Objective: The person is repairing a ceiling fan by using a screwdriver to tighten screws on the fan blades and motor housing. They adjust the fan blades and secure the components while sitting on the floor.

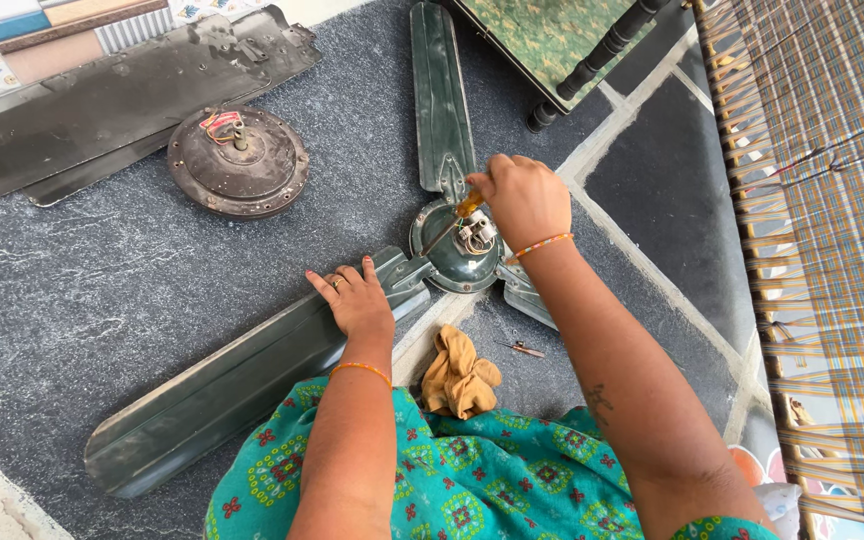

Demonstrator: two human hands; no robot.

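A dark green ceiling fan lies dismantled on the floor, its motor hub [455,250] in the middle with blades spreading out from it. The right hand [524,198] is closed around a screwdriver [462,210] with an amber handle, its shaft angled down onto the hub, right beside a small bundle of white wiring. The left hand [355,298] lies flat and open, fingers spread, pressing on the near blade [232,385] close to where it joins the hub. A second blade [439,95] runs away from the hub toward the top of the view.

A mustard-coloured rag [459,375] sits crumpled just beside the person's knee, and a small tool [524,349] lies near it. Well apart to the left rests a round brown motor cover [238,160] with red wire on top, and beyond it more loose dark blades [102,105].

The floor [102,270] is dark speckled stone with pale joints. A woven checked cot [822,200] stands along the right side, and a dark turned furniture leg [592,60] reaches the floor behind the hub.
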